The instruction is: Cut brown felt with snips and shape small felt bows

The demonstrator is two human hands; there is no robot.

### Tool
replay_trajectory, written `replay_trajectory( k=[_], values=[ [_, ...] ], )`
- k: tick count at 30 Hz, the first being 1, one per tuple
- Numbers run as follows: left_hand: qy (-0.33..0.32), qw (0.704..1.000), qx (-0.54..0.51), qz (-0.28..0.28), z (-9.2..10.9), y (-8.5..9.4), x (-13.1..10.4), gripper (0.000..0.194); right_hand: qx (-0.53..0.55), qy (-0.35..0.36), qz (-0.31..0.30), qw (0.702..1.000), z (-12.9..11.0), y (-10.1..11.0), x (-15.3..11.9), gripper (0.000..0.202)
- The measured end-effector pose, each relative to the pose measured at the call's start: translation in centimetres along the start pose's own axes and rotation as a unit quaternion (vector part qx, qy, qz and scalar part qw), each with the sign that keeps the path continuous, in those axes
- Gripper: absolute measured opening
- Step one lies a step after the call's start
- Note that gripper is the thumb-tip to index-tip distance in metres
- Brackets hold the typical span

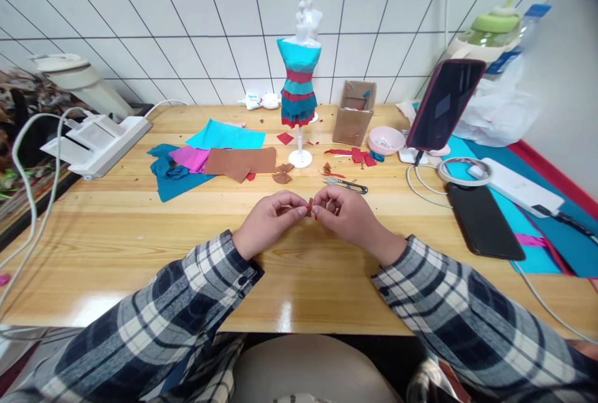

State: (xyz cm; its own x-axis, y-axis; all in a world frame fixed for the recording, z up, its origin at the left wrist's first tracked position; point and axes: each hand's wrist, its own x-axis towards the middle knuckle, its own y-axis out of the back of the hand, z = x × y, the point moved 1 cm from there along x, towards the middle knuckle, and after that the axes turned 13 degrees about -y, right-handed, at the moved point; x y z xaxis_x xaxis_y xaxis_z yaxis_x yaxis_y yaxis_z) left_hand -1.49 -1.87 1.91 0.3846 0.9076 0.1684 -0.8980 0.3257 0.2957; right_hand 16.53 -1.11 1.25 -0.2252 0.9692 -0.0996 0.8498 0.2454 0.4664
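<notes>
Between my two hands is a small bow of brown crepe paper (310, 207) with a red strip at its middle. My left hand (275, 217) pinches its left side with thumb and forefinger. The fingertips of my right hand (348, 217) close on its right side, where a bit of red shows below the thumb. Just beyond my right hand lie thread snips (346, 185). Behind them is a folded brown scrap (326, 168). A miniature dress form (299, 88) wears tiered turquoise, red and teal paper and stands upright past my hands.
Brown paper (243, 160), turquoise paper (227, 135) and teal paper (184, 186) lie at left. A cardboard box (352, 119) and pink bowl (386, 139) stand behind right. Farther right are a propped phone (443, 104), a tape roll (486, 179) and a black phone (486, 222). A power strip (100, 141) sits left.
</notes>
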Motion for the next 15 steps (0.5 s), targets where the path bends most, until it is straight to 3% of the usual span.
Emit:
replay_trajectory(
  k=[8, 11, 15],
  values=[
    [-0.07, 0.994, 0.082, -0.018, -0.08, 0.07, -0.03, 0.013, -0.018, 0.025, -0.055, 0.998, 0.12, -0.39, -0.22, 0.003],
    [-0.072, 0.996, 0.033, -0.045, -0.21, 0.11, -0.04, 0.014, 0.009, 0.007, -0.103, 0.995, -0.02, -0.42, -0.34, 0.004],
    [-0.009, 0.996, -0.08, -0.045, -0.71, 0.15, -0.07, 0.02, 0.027, -0.009, -0.137, 0.99, -0.01, -0.17, -0.15, 0.003]
  ],
)
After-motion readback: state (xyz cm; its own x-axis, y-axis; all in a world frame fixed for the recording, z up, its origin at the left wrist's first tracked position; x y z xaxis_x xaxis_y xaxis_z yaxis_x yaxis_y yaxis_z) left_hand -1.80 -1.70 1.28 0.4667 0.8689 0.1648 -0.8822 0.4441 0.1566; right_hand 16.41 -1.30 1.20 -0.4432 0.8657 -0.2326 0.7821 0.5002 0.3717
